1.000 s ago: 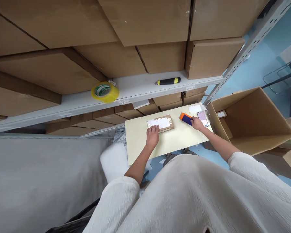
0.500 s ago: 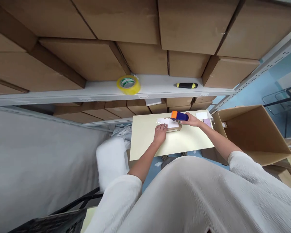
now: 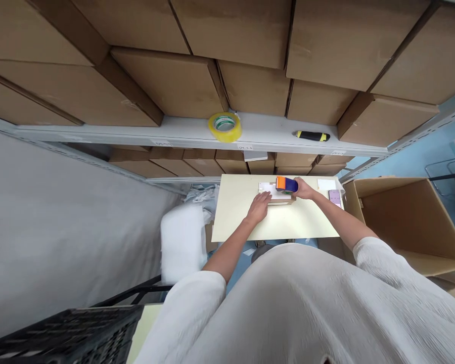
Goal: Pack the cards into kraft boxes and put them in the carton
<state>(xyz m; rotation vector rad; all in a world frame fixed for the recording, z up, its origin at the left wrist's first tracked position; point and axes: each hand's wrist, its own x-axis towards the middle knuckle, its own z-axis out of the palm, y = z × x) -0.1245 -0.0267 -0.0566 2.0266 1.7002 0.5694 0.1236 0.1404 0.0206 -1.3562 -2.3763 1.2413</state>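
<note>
A small brown cardboard box (image 3: 281,201) lies on the pale yellow tabletop (image 3: 231,217), with a white sheet (image 3: 266,187) over its top. My left hand (image 3: 259,206) grips the box at its left end, fingers pressed on the top and near edge. In my right hand (image 3: 304,189) is a tape dispenser (image 3: 287,184), dark blue with an orange front. It sits over the right part of the box's top. The fingers wrap its right end, and its underside is close to the white sheet; contact is hard to make out.
A phone (image 3: 334,197) and a white card (image 3: 326,184) lie at the table's right. Beside it stands a large open carton (image 3: 413,217). The shelf ahead (image 3: 267,134) bears boxes, a yellow tape roll (image 3: 225,127) and a utility knife (image 3: 312,136). A black crate (image 3: 68,333) is at lower left.
My view has shifted left, so everything appears further right. The tape dispenser has turned more level and come down over the box's top. My left hand keeps to the box's left end.
</note>
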